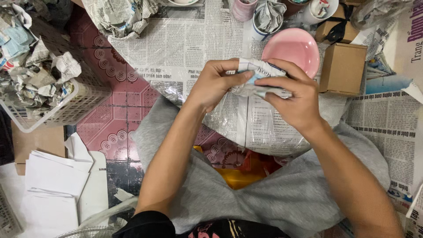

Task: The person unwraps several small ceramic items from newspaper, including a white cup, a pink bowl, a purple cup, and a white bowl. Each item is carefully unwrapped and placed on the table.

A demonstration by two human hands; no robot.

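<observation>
Above the person's lap, both hands meet on a small bundle [257,78] wrapped in newspaper. The left hand [214,86] pinches its near-left edge, fingers curled tight on the paper; the right hand [294,94] closes over the bundle's right side, thumb laid across the top. What is inside the wrap I cannot tell. A loose newspaper sheet [260,125] hangs from the bundle down over the grey-clad knees.

Just behind the bundle sits a pink plate [294,48], bare on the papered floor. Right of the bundle stands a small brown box [342,68], closed. Further behind the bundle are cups [269,17] stuffed with crumpled paper. Well to the left of the bundle a white basket [66,108] holds crumpled newspaper, and nearer than that, still to the bundle's left, lies a stack of white sheets [55,176].

The risks, as I judge them: the bundle is held in the air by fingertips only, so a slip of either grip would drop it straight towards the plate or the tiled floor, and something breakable inside could crack. The hanging sheet could tear if pulled hard, leaving the wrap loose. An elbow swinging out could knock the cups.
</observation>
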